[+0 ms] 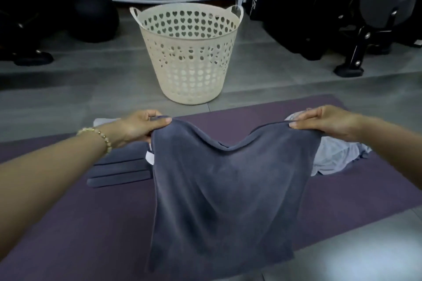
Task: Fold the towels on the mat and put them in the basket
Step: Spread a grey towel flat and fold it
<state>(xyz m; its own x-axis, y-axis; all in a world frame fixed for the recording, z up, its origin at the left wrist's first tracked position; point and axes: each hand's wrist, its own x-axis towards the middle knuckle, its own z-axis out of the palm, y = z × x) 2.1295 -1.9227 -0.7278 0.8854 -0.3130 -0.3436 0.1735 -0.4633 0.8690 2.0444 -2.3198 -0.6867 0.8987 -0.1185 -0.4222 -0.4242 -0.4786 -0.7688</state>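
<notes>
A dark grey towel [223, 194] hangs in front of me above the purple mat [96, 230]. My left hand [139, 128] pinches its top left corner and my right hand [324, 122] pinches its top right corner, so the upper edge sags between them. A stack of folded dark grey towels [121, 166] lies on the mat at the left, under my left wrist. A crumpled light grey towel [338, 157] lies on the mat at the right, partly hidden by the held towel. The cream perforated basket [189, 52] stands on the floor beyond the mat.
Black exercise equipment [365, 18] stands at the back right, and dark bags [68, 11] sit at the back left. Grey floor tiles [68, 89] run between the mat and the basket. A bright reflection marks the floor at the lower right.
</notes>
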